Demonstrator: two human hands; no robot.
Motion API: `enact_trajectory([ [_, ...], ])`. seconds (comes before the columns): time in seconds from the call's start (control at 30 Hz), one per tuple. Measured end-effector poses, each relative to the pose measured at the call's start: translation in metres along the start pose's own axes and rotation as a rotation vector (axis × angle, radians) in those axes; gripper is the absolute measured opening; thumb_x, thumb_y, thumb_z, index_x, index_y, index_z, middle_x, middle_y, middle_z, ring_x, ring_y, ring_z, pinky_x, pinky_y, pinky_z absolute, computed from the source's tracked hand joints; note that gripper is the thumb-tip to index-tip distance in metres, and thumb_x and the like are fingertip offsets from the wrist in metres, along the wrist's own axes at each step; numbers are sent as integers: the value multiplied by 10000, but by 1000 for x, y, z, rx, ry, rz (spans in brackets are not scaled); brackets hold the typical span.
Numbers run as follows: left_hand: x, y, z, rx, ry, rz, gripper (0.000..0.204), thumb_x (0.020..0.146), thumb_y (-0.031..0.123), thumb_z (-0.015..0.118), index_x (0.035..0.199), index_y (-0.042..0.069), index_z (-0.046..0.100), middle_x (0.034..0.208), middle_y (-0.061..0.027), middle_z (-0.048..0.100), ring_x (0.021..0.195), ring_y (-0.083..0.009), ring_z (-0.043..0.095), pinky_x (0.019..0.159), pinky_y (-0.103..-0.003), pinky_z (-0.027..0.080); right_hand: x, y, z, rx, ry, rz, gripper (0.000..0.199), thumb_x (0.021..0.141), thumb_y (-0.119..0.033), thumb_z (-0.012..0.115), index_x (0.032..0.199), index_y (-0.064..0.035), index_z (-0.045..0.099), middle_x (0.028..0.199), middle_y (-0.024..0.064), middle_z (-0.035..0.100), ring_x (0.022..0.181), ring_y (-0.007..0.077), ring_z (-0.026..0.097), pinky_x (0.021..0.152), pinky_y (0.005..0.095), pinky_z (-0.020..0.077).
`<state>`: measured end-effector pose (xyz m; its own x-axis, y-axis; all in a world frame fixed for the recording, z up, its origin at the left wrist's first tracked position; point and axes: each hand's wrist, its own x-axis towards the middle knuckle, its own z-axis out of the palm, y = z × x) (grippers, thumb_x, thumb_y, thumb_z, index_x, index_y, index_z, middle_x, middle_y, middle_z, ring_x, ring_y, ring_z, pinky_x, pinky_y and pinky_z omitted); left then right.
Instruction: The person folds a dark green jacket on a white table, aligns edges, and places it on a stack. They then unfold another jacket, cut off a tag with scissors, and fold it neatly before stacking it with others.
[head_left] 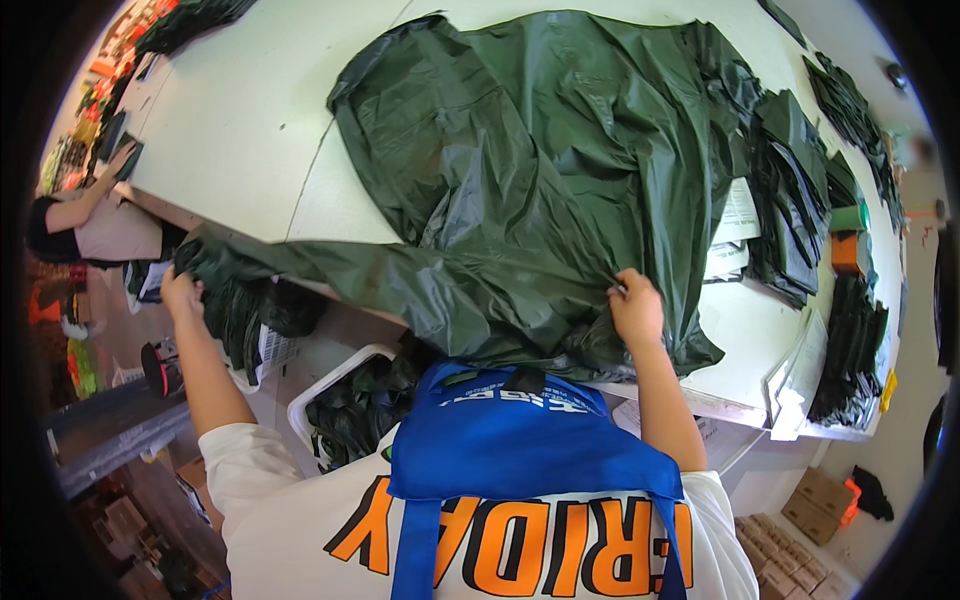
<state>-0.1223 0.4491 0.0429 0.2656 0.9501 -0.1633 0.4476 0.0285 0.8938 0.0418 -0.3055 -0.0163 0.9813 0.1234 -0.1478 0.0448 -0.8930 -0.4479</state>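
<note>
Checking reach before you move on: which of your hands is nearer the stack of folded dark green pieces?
Right. The right hand pinches the green garment just left of the stack; the left hand holds the sleeve end far off the table's left edge.

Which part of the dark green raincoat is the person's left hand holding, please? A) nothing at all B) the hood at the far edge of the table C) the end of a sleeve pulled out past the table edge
C: the left hand grips the sleeve end of the dark green raincoat, stretched out beyond the edge of the white table.
</note>
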Motion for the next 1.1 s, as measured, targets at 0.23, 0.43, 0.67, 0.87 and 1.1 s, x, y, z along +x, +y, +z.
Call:
enact_trajectory([
  [0.23, -86, 56, 154, 790, 61, 957, 627, 732, 15, 593, 1342, 106, 478, 1369, -221, 440, 1334, -368, 336, 1105, -437, 279, 17, 46, -99, -1, -464, -41, 233, 754, -179, 723, 940, -59, 649, 830, 141, 667, 815, 308, 649, 711, 387, 509],
  [0.43, -345, 108, 351, 545, -908, 1411, 645, 725, 167, 727, 1327, 191, 496, 1411, -186, 406, 1309, -383, 372, 1076, -439, 334, 139, 111, -120, 193, 336, 273, 505, 828, -353, 686, 1186, -5, 610, 1072, 146, 678, 1006, 252, 639, 893, 351, 456],
  [0.67, -405, 132, 431, 98, -1402, 789, 445, 880, 260, 644, 1275, 77, 549, 1193, -137, 565, 990, -223, 586, 891, -363, 482, 152, 9, -106, 11, 340, -89, 393, 796, -137, 618, 1186, -188, 623, 1045, 106, 669, 872, 295, 658, 769, 385, 524],
  [0.87, -447, 171, 472, 538, -1168, 1113, 1004, 634, 508, 807, 1377, -18, 381, 1242, -253, 509, 1125, -353, 526, 940, -434, 462, 41, -105, -20, -99, -93, -707, 280, 783, -185, 614, 1059, -139, 624, 740, 46, 560, 597, 225, 612, 506, 342, 496],
  [1.1, -384, 109, 459, 424, -1061, 1163, 245, 761, 96, 569, 970, -18, 628, 922, -200, 653, 823, -327, 637, 743, -426, 513, 55, -65, -56, 175, 283, -390, 333, 700, -86, 700, 1026, -108, 636, 968, 65, 637, 910, 278, 622, 696, 337, 540],
])
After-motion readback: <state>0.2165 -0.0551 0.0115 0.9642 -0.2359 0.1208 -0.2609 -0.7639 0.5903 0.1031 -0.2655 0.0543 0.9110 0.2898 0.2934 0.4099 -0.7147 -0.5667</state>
